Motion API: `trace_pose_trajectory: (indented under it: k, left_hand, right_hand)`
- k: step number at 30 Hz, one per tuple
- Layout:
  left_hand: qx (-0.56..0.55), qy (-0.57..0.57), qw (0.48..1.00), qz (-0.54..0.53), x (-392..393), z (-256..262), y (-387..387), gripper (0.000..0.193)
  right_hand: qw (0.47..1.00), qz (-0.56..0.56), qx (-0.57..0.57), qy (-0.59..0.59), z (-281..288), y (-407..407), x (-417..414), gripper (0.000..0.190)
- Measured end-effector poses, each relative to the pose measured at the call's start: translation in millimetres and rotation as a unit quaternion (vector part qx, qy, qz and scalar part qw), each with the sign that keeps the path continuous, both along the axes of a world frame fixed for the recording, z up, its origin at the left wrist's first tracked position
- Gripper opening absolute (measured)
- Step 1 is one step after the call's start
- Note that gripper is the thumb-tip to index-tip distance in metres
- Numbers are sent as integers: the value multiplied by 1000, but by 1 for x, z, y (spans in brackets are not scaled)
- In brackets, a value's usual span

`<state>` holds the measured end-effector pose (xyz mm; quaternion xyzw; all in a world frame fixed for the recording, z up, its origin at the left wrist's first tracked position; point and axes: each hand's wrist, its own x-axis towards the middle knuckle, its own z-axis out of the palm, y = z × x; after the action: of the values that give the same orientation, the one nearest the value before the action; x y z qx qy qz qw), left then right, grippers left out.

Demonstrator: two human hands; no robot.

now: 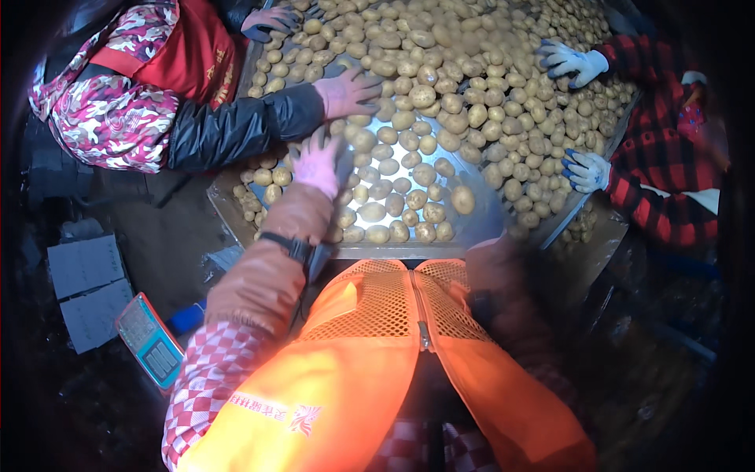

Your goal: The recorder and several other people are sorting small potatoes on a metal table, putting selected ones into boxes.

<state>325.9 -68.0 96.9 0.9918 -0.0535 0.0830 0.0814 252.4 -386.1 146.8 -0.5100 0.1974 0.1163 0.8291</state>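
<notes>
A metal sorting table stands before me, heaped with potatoes at the back and right. Loose potatoes lie scattered over the shiny bare metal near its front edge. My left hand, in a pink and grey glove, rests at the left side of this patch with its fingers apart and no potato visibly in it. On the right, my right hand is a dark blue blur low over the front of the table. One larger potato is just left of it; whether the hand holds anything is unclear.
A co-worker's pink-gloved hand lies on the potatoes just beyond my left hand. Opposite, another person's white-and-blue gloves touch the right-hand heap. A scale with a keypad and flattened cardboard are at lower left.
</notes>
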Motion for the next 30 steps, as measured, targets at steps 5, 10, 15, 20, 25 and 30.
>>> trace_pose_trajectory:
  k: [5,10,15,20,25,30]
  left_hand:
    - [-106,22,993,35,-82,8,-33,58]
    - [-76,31,996,-42,-93,18,-88,57]
    - [-159,7,956,-247,-64,14,-113,54]
    - [-148,-83,962,-214,-46,-6,-95,64]
    - [-159,-75,960,-216,-46,-24,-91,68]
    - [-157,-75,952,-251,-37,-12,-95,64]
  right_hand:
    - [974,26,199,-100,-1,-1,-8,48]
    - [956,-68,286,8,-13,-19,-24,52]
    - [900,69,-326,-281,-23,-38,-34,56]
    - [979,-103,154,80,-26,-87,-89,36]
    - [960,-242,-127,68,-36,-162,-187,37]
    - [792,-482,-331,176,-48,-231,-286,37]
